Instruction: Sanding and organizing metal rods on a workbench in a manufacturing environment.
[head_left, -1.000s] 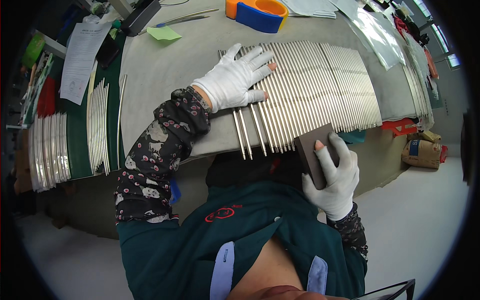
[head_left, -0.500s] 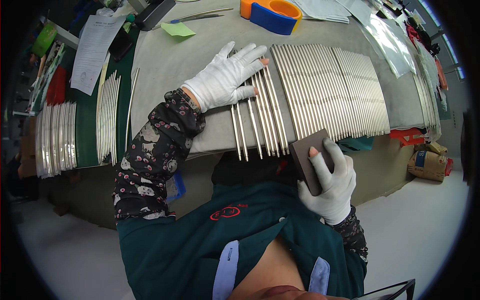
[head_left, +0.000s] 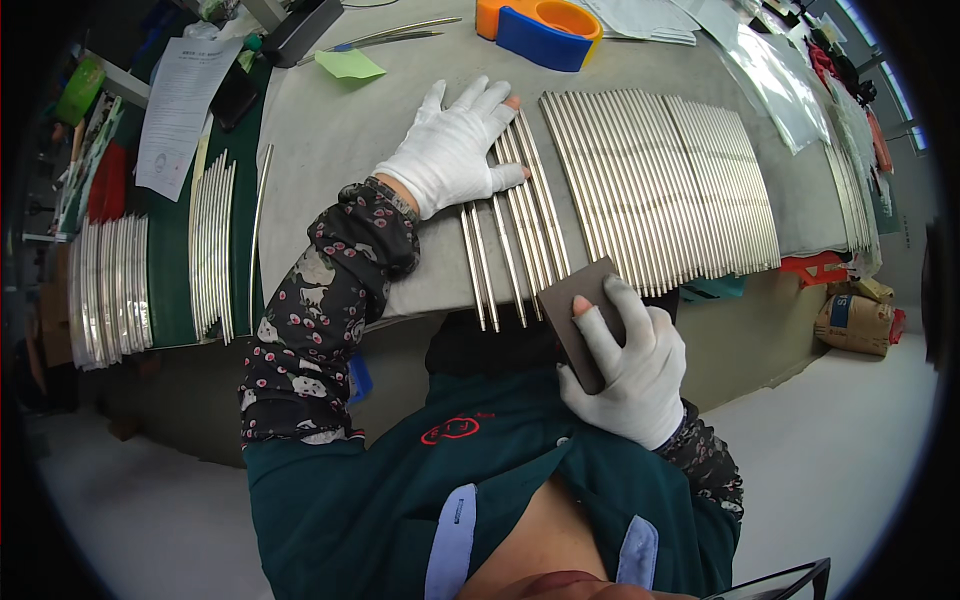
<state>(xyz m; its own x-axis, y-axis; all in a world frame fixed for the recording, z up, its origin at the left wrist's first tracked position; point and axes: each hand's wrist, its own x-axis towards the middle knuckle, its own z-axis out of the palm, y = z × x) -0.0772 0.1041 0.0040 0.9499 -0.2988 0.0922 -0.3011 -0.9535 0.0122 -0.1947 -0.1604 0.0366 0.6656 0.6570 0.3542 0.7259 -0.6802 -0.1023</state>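
My left hand (head_left: 450, 148), in a white glove with bare fingertips, lies flat with fingers spread across the upper part of a small set of slim metal rods (head_left: 534, 223). Its thumb and a fingertip touch some of them, and the glove hides the upper ends of others. In my gloved right hand (head_left: 640, 375) is a flat, dark grey-brown rectangular block (head_left: 577, 318), gripped between thumb and fingers. The block is at the rods' near ends by the table edge; whether it touches them I cannot tell. To the right, a wide row of similar rods (head_left: 660, 185) lies side by side.
An orange and blue tape dispenser (head_left: 540, 35) stands at the back beside white papers. Back left are a green sticky note (head_left: 350, 64) and thin pointed tools. More rods (head_left: 212, 245) and a wrapped bundle (head_left: 112, 285) lie left. Clear plastic bags (head_left: 770, 85) sit at the right.
My right hand has moved left with the block, toward the near ends of the small rod set. My left hand has shifted only slightly and stays on the rods.
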